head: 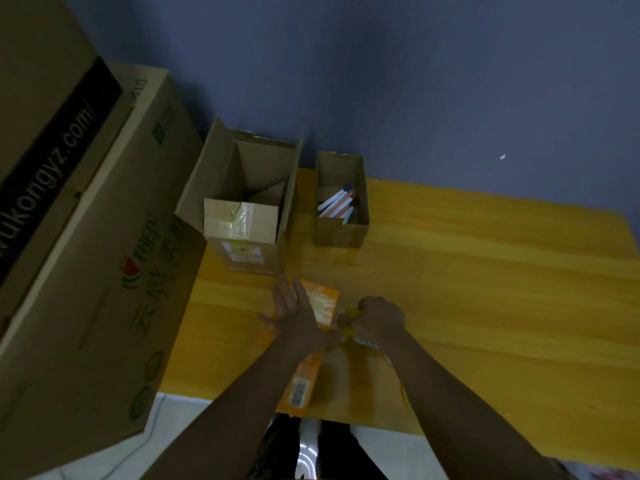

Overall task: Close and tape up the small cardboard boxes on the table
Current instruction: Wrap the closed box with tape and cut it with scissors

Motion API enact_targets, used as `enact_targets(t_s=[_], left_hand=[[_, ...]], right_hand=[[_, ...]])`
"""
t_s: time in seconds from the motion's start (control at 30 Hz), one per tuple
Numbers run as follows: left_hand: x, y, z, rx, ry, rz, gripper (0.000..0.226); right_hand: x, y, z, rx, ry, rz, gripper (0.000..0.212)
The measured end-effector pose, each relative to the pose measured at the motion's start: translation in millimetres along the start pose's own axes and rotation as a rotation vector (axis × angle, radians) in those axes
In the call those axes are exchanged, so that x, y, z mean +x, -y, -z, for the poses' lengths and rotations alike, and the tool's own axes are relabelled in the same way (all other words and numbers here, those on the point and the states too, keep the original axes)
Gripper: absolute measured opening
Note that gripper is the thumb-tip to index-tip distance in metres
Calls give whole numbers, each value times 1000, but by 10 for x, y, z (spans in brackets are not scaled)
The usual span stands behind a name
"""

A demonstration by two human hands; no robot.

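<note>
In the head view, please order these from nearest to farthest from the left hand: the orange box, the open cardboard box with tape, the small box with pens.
Measured from the left hand:
1. Orange box: directly under the hand, touching it.
2. Open cardboard box with tape: behind the hand, at the table's left edge, flaps up.
3. Small box with pens: farther back and to the right, near the wall.

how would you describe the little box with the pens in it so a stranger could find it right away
Start at the yellow wooden table and look to its far edge by the blue wall. Two open cardboard boxes stand there; the pen box is the right one. It is smaller and lower than the taller box with flaps up, and holds white and coloured pens.
</note>
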State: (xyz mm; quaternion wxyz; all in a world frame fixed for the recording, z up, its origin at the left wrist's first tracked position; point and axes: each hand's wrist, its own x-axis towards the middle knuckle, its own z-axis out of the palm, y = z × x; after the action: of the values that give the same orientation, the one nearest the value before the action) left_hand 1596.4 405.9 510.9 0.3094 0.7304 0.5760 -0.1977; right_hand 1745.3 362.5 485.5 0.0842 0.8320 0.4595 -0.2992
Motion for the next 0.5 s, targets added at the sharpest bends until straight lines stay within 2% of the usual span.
enact_targets(t_s=[0.1,0.2,0.27,0.4,0.5], left_hand=[[-5,-20,26,-15,-8,54,137],[73,158,146,-147,16,-67,136],[162,287,240,-239,41,-147,132],[338,435,330,-431,64,-260,121],[392,522,310,-581,150,-235,106]], right_hand=[[-100,-260,68,216,41,75,71],[-242,-520,88,534,157,190,34],[-360,-591,43,707,149,232,17],[-541,-487,34,844,36,288,19],[-620,-383,175,845,-66,274,26]])
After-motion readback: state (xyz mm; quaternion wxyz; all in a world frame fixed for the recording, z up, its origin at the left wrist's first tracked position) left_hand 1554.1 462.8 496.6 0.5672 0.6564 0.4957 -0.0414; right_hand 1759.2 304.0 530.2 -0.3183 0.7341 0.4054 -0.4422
